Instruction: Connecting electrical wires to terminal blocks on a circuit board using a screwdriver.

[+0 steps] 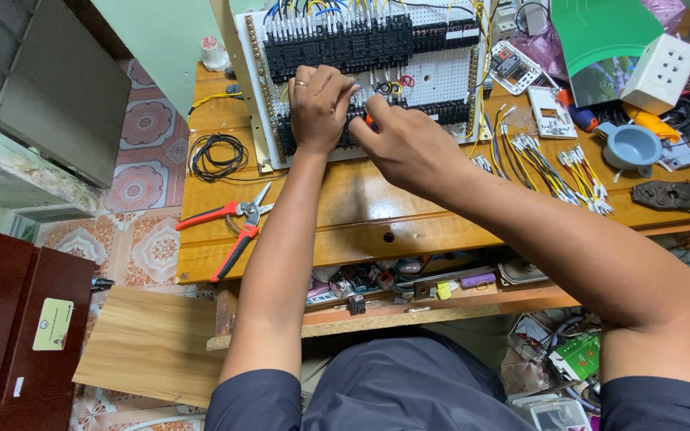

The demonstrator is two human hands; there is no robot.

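Observation:
A white perforated wiring panel (433, 80) with rows of black terminal blocks and coloured wires leans on the wooden table (361, 207). My left hand (319, 104), with a ring on one finger, rests on the lower row of black blocks. Just to its right, my right hand (405, 144) is closed around a small orange-handled tool (370, 121), its tip against the same row. What my left fingers pinch is hidden.
Red-handled snips (233, 223) lie at the table's front left, near a black wire coil (217, 156). Bundles of cut wires (557, 168), a yellow-handled crimper (680, 195), a blue-grey cup (631, 145) and a white socket box (660, 72) sit right. A cluttered shelf (409, 287) runs under the table.

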